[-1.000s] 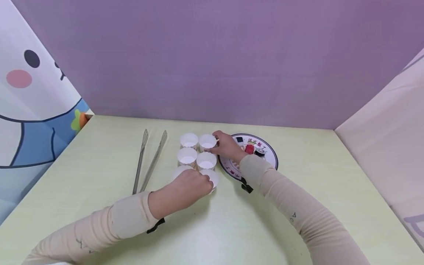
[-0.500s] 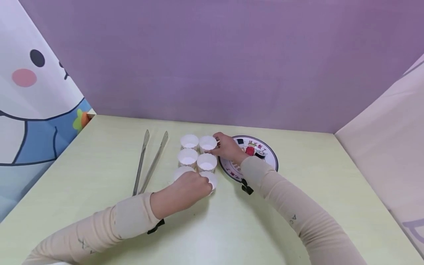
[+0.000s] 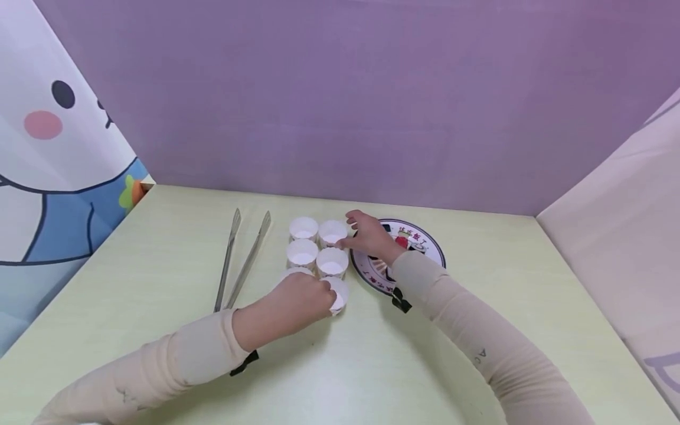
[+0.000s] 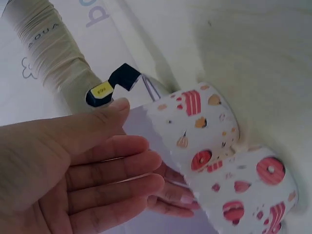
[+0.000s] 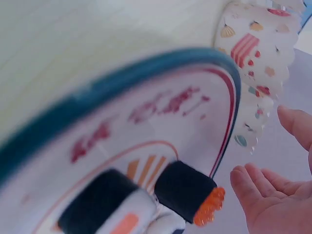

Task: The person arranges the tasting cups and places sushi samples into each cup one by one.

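Observation:
Several white paper baking cups with printed pastries stand in two columns. My left hand (image 3: 289,304) is at the front right cup (image 3: 340,293) and hides part of the front left one. In the left wrist view its thumb and fingers are apart, close to the rim of a printed cup (image 4: 195,129). Beside the back right cup (image 3: 332,231) is my right hand (image 3: 369,236), thumb and fingers spread and holding nothing. In the right wrist view that hand (image 5: 273,195) shows relaxed fingers near the cups (image 5: 256,46). Its wrist passes over a round plate (image 3: 435,252).
Sushi pieces (image 5: 185,190), black-wrapped, lie on the plate. Metal tongs (image 3: 248,260) lie left of the cups with their arms spread. A purple wall (image 3: 340,118) closes off the table's (image 3: 478,271) far edge.
My right thumb and fingers have spread and drawn slightly away from the back right cup. The left hand has shifted a little to the left, showing more of the front right cup.

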`<state>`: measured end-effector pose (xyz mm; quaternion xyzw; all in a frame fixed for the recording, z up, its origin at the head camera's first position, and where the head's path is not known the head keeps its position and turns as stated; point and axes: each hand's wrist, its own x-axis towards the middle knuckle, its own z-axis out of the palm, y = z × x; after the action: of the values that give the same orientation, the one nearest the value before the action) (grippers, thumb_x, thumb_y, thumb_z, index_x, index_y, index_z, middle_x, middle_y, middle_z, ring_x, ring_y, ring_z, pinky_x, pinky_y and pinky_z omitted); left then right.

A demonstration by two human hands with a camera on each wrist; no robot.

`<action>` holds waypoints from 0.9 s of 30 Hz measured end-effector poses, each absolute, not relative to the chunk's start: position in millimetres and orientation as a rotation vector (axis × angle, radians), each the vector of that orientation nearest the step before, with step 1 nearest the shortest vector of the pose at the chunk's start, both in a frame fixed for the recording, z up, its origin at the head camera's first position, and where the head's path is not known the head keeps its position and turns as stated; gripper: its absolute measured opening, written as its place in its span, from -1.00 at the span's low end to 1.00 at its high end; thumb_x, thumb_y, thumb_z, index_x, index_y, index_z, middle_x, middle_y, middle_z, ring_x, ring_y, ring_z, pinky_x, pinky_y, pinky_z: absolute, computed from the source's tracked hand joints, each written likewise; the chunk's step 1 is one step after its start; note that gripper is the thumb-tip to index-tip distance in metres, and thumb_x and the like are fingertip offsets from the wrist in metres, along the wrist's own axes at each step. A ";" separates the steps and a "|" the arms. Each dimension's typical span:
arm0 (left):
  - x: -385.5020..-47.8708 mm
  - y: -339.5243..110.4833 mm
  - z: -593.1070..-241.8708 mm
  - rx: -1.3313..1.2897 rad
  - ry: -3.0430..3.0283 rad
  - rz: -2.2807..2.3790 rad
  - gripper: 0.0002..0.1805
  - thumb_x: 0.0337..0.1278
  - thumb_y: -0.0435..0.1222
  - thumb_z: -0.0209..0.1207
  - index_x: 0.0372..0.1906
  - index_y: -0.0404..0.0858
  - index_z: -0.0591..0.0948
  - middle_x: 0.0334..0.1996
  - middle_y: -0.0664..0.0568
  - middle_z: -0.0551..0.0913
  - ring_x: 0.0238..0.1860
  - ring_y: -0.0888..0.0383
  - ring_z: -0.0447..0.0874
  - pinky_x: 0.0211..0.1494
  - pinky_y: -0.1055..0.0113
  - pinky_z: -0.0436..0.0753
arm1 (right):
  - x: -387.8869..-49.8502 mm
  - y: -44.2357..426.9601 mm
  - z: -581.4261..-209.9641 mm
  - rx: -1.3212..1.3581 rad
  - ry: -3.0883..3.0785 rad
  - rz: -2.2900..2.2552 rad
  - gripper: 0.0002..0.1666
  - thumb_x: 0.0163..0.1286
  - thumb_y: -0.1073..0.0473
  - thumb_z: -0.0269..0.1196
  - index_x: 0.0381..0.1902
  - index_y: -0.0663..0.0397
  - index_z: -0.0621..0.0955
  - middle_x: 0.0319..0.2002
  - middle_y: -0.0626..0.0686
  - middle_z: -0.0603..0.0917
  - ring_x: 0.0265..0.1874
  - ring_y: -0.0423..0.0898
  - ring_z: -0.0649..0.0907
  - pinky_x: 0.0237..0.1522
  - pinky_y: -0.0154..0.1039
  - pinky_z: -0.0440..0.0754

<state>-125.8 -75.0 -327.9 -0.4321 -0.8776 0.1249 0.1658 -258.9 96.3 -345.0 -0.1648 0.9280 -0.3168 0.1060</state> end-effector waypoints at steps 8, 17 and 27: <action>-134.0 -94.8 -308.6 -1.073 -2.704 0.110 -0.73 0.00 -0.09 0.33 -0.51 -0.20 0.59 -0.64 0.11 0.50 -0.68 0.22 0.41 -0.63 0.34 0.43 | -260.0 113.7 -335.7 -0.448 2.719 -0.986 -0.19 0.22 0.12 0.33 0.34 0.23 0.25 0.22 0.19 0.44 0.19 0.08 0.45 0.13 -0.09 0.46; -146.5 -124.7 -304.9 -0.854 -2.827 -0.037 -0.76 0.10 -0.16 0.25 -0.46 -0.27 0.58 -0.60 0.05 0.52 -0.67 0.15 0.42 -0.61 0.28 0.45 | -259.3 143.4 -323.7 -0.424 2.793 -0.913 -0.25 0.28 0.09 0.28 0.32 0.26 0.27 0.22 0.22 0.45 0.21 0.12 0.44 0.17 -0.03 0.42; -154.9 -153.2 -311.5 -0.517 -2.941 0.008 -0.66 0.10 -0.14 0.24 -0.56 -0.30 0.48 -0.67 -0.02 0.45 -0.64 0.05 0.49 -0.61 0.15 0.50 | -249.5 181.8 -322.9 -0.356 2.815 -0.977 -0.31 0.30 0.15 0.24 0.29 0.34 0.28 0.19 0.31 0.45 0.18 0.19 0.45 0.16 0.03 0.42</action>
<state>-154.9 -153.2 -311.5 -0.1725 -0.9820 0.0027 0.0775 -249.5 181.8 -322.9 -0.1182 0.9357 -0.3249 0.0700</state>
